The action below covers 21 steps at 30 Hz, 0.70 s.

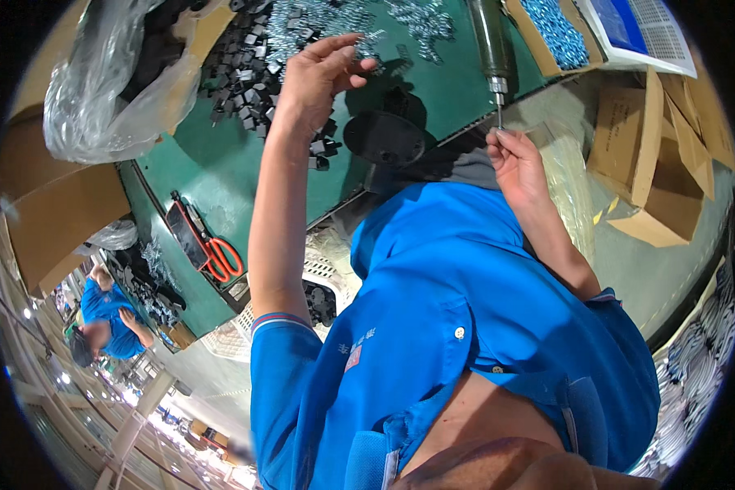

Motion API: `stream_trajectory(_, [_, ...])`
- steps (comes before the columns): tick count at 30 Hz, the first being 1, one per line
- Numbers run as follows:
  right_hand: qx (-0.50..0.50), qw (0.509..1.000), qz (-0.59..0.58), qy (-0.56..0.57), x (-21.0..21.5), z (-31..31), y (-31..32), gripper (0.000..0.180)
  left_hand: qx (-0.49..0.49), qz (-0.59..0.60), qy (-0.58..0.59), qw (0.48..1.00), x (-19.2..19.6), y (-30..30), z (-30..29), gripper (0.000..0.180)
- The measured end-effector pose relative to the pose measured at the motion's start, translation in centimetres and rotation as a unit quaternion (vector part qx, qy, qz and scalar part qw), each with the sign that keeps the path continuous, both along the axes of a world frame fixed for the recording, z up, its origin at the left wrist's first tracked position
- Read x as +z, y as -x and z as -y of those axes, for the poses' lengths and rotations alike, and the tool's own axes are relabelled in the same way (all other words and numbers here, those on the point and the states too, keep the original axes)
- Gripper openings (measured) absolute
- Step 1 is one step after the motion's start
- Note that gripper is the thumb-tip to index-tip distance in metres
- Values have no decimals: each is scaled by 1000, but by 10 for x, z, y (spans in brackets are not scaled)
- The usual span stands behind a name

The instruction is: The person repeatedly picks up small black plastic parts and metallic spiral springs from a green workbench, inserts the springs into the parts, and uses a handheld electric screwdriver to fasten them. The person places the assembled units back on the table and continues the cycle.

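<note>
At the near edge of a heap of silvery coil springs (314, 24), my left hand (318, 77) has its fingers apart and partly bent. A few springs lie by its fingertips; whether one touches them is hard to tell. My right hand (518, 163) pinches thumb and forefinger together at the lower tip of the bit on a hanging power screwdriver (492, 49). Whatever small piece is between those fingers is hidden. Between my hands, at the table edge, is a dark oval plate (384, 137). Black plastic parts (241, 82) are piled left of my left hand.
The green table (212, 155) holds red-handled scissors (220, 260) and a clear plastic bag (98, 98). A carton of small bluish metal pieces (557, 33) stands beside the screwdriver. Open cardboard boxes (653, 163) are at the right. Another person in blue (110, 318) works at far left.
</note>
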State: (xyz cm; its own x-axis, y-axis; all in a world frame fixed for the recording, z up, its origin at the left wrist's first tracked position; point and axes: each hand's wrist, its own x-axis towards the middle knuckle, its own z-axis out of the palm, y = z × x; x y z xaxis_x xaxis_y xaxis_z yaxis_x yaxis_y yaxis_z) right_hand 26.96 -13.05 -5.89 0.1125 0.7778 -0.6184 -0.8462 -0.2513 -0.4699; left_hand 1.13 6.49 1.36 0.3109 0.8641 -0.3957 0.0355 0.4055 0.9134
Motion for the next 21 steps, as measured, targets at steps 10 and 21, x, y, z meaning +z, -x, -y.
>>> stream_trajectory(10, [-66, 997, -33, -15, -4, 2, 3, 7, -15, 17, 76, 997, -3, 13, 3, 30])
stream_trajectory(21, [-12, 978, 202, -50, 13, -6, 6, 21, -30, -200, -136, 970, 2, 16, 11, 32])
